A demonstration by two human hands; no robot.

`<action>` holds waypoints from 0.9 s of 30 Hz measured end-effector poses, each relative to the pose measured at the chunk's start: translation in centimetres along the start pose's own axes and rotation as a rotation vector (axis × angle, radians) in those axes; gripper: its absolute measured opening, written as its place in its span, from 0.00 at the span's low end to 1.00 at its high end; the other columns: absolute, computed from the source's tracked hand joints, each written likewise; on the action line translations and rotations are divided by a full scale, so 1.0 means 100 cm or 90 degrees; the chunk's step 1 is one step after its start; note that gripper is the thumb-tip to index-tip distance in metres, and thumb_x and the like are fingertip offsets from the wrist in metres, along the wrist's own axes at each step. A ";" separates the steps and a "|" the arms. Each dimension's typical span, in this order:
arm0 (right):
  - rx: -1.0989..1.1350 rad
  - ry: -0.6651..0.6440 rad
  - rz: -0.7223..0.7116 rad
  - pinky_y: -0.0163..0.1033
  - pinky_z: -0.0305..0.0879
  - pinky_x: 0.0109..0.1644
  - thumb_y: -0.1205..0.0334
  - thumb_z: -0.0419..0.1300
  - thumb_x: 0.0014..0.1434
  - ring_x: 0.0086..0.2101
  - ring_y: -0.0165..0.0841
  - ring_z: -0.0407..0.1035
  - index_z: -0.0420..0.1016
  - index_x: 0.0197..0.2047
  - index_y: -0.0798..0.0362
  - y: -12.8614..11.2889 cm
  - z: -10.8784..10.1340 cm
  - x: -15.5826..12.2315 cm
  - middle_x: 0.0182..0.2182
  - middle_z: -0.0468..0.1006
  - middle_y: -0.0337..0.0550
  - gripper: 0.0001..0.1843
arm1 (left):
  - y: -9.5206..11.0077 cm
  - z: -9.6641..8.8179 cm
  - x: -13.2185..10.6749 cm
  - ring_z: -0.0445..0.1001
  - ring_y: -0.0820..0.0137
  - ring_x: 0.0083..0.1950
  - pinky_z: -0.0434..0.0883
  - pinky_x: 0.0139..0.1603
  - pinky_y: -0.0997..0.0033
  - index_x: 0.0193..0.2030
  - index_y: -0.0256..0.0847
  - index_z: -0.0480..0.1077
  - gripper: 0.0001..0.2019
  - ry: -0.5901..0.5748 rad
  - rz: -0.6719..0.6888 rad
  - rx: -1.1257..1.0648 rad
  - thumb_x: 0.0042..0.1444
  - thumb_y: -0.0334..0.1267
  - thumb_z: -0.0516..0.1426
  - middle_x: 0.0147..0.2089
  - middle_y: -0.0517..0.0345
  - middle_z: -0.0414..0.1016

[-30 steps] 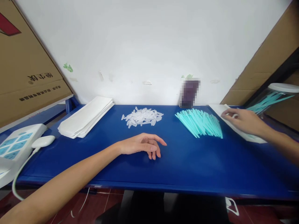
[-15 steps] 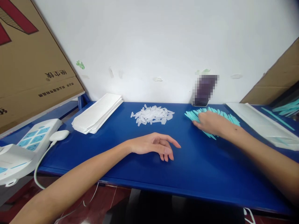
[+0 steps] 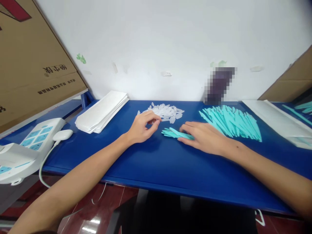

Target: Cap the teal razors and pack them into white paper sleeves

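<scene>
My right hand (image 3: 201, 136) is closed around a small bundle of thin turquoise sticks (image 3: 174, 132), whose ends stick out to the left just above the table. Behind that hand, to the right, lies a larger loose pile of turquoise sticks (image 3: 232, 122). My left hand (image 3: 145, 126) is at the front left edge of a heap of small translucent white pieces (image 3: 168, 111). Its thumb and forefinger come together in a pinch; whatever may be between them is too small to make out.
White paper sleeves (image 3: 102, 112) are stacked on the blue table (image 3: 156, 169) at the left, near a power strip (image 3: 40, 138) with a white plug and cable. A blurred phone-like object (image 3: 219, 86) leans on the wall. Clear bags (image 3: 278, 122) lie at the right; a cardboard box (image 3: 36, 61) stands left.
My right hand has moved left from the turquoise pile with a bundle of sticks in it. My left hand has gone up and left to the white heap, its fingers now pinched.
</scene>
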State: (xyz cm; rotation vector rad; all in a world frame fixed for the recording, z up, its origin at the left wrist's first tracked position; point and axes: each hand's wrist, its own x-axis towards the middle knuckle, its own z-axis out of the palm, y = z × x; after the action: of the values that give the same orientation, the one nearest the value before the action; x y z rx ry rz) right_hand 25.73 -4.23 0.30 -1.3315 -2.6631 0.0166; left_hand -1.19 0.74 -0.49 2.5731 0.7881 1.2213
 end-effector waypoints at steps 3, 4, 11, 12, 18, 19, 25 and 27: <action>-0.016 0.043 -0.022 0.43 0.62 0.39 0.43 0.49 0.70 0.41 0.43 0.73 0.74 0.51 0.51 -0.002 0.006 0.002 0.41 0.79 0.48 0.23 | 0.003 0.002 0.000 0.74 0.64 0.44 0.69 0.48 0.63 0.49 0.40 0.75 0.11 -0.091 0.047 0.004 0.66 0.39 0.54 0.43 0.49 0.77; -0.015 0.058 -0.020 0.43 0.63 0.39 0.42 0.51 0.69 0.41 0.43 0.73 0.75 0.51 0.51 -0.001 0.007 0.001 0.41 0.79 0.48 0.24 | 0.006 0.004 0.000 0.73 0.62 0.49 0.69 0.52 0.61 0.53 0.40 0.74 0.13 -0.126 0.057 0.006 0.66 0.39 0.54 0.48 0.47 0.76; 0.087 0.181 0.069 0.43 0.66 0.39 0.46 0.58 0.63 0.39 0.40 0.74 0.77 0.50 0.52 0.003 0.002 -0.010 0.42 0.78 0.47 0.21 | 0.018 0.016 -0.004 0.57 0.48 0.72 0.54 0.71 0.46 0.72 0.45 0.61 0.29 -0.327 0.045 -0.011 0.65 0.48 0.57 0.72 0.43 0.60; 0.090 0.161 0.056 0.44 0.66 0.40 0.48 0.58 0.64 0.40 0.40 0.74 0.76 0.51 0.52 0.004 0.001 -0.011 0.44 0.78 0.48 0.20 | 0.018 0.017 -0.004 0.55 0.47 0.74 0.51 0.72 0.44 0.73 0.47 0.59 0.31 -0.347 0.033 -0.014 0.66 0.49 0.57 0.74 0.44 0.58; 0.117 0.072 -0.023 0.44 0.68 0.44 0.48 0.57 0.67 0.45 0.40 0.72 0.76 0.52 0.51 0.010 0.008 -0.008 0.46 0.76 0.49 0.19 | 0.015 0.014 -0.003 0.58 0.48 0.74 0.53 0.71 0.44 0.72 0.45 0.61 0.29 -0.416 0.027 0.033 0.68 0.52 0.53 0.73 0.45 0.61; 0.118 0.076 -0.018 0.43 0.68 0.43 0.47 0.56 0.68 0.43 0.40 0.73 0.76 0.52 0.51 0.011 0.009 -0.008 0.46 0.75 0.48 0.19 | 0.015 0.012 -0.002 0.59 0.49 0.73 0.54 0.71 0.44 0.71 0.45 0.62 0.28 -0.414 0.033 0.046 0.67 0.52 0.54 0.72 0.45 0.62; 0.100 0.077 0.005 0.43 0.68 0.41 0.47 0.54 0.69 0.42 0.39 0.73 0.76 0.51 0.52 0.010 0.007 -0.007 0.44 0.75 0.48 0.20 | 0.014 0.001 -0.001 0.63 0.51 0.71 0.57 0.71 0.46 0.66 0.42 0.68 0.26 -0.401 0.038 0.095 0.65 0.51 0.56 0.68 0.46 0.69; 0.085 0.083 0.003 0.44 0.68 0.42 0.48 0.55 0.69 0.43 0.41 0.73 0.75 0.52 0.52 0.010 0.006 -0.008 0.45 0.75 0.49 0.19 | 0.014 0.001 -0.002 0.63 0.50 0.71 0.57 0.71 0.45 0.66 0.42 0.68 0.27 -0.390 0.043 0.095 0.65 0.51 0.57 0.68 0.46 0.69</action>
State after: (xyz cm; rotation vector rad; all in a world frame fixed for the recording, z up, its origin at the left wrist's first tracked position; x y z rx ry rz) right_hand 26.90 -4.18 -0.51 -1.2533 -2.5038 0.1035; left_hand -0.71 -0.50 -0.13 2.8629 0.6705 0.3370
